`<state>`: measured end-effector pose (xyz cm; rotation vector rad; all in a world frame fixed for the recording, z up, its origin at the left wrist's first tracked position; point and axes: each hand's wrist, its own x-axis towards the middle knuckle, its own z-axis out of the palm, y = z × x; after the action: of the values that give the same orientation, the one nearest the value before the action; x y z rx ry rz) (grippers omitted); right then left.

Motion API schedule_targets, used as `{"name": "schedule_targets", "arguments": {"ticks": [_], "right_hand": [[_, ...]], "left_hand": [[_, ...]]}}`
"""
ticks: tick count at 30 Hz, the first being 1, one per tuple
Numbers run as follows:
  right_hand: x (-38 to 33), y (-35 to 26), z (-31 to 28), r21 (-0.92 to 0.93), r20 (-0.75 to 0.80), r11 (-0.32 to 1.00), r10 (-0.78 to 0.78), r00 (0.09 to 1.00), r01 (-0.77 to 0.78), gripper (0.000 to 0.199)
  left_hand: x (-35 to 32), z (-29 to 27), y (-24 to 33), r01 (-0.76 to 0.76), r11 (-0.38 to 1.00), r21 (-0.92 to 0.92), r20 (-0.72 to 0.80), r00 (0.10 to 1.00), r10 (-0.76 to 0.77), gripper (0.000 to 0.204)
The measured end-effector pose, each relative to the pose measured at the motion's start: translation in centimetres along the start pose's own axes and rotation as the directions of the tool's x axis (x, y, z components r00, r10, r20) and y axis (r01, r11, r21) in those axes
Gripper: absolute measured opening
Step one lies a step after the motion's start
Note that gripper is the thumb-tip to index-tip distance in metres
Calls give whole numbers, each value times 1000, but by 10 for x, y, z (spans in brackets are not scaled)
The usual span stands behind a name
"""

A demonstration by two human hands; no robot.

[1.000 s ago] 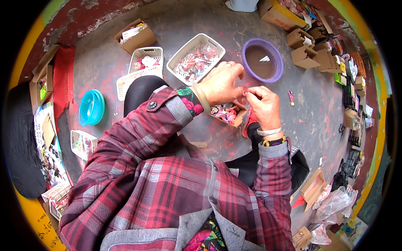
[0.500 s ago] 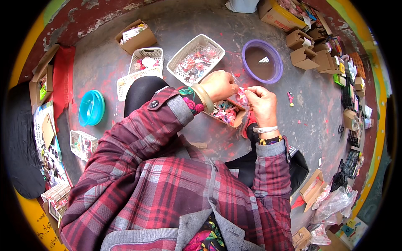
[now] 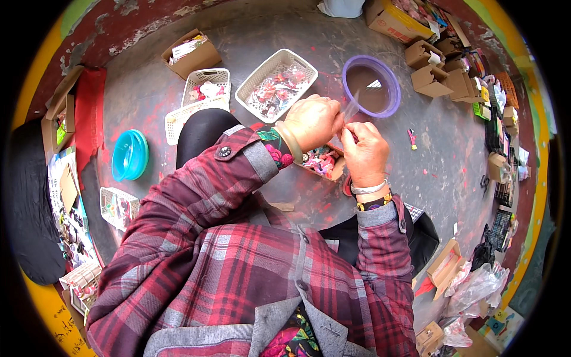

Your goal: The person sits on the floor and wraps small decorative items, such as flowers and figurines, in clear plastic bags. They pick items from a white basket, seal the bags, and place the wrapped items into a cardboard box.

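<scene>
Hands: left hand (image 3: 313, 121) and right hand (image 3: 364, 152) pinch a small piece together, grips closed, bare floor (image 3: 440, 160) rightward.

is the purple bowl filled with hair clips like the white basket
No, the purple bowl holds almost nothing, while the white basket beside it is full of small colourful pieces.

1 head view, fisheye, looking steeply down, close above hands (image 3: 339, 134) and floor (image 3: 440, 166).

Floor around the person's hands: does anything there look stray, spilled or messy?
One small pink piece lies alone on the bare grey floor, to the right of the right hand and apart from the white basket and the small cardboard box that hold similar pieces. Red smears stain the floor too.
</scene>
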<state>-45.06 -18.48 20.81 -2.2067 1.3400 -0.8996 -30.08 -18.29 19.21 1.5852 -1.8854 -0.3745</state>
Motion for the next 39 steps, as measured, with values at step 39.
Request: {"name": "schedule_targets", "arguments": {"ticks": [39], "right_hand": [[11,17,-9,593,465,432,506,727,-680,15]], "left_hand": [[-3,0,0,19,999,-37,258,966,-8,13]]}}
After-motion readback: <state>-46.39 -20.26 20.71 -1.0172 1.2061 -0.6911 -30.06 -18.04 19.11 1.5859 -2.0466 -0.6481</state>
